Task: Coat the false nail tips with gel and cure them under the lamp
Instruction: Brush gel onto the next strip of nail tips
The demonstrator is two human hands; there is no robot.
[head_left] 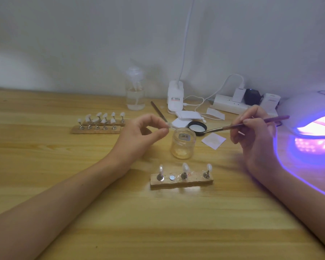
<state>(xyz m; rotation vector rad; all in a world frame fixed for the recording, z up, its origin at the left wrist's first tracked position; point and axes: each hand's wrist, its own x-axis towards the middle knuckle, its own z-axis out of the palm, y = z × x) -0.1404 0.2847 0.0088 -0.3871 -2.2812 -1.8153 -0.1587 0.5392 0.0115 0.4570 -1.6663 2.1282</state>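
Right now the left hand (141, 135) pinches a false nail tip (168, 125) just above the open gel jar (183, 143). Opposite, the right hand (255, 128) grips the brush (242, 125), its long axis pointing left, bristles nearest the tip, lamp (311, 117) glowing at right.

Wooden table (45, 166) under my arms. Jar (183, 143) between my hands, lid (197, 127) behind it. Near strip (181, 182) just below hands. Far strips (98, 128) left of my left hand (139, 139). Lamp (311, 128) right of my right hand (255, 136). Bottle (135, 91), power strip (233, 106) beyond hands.
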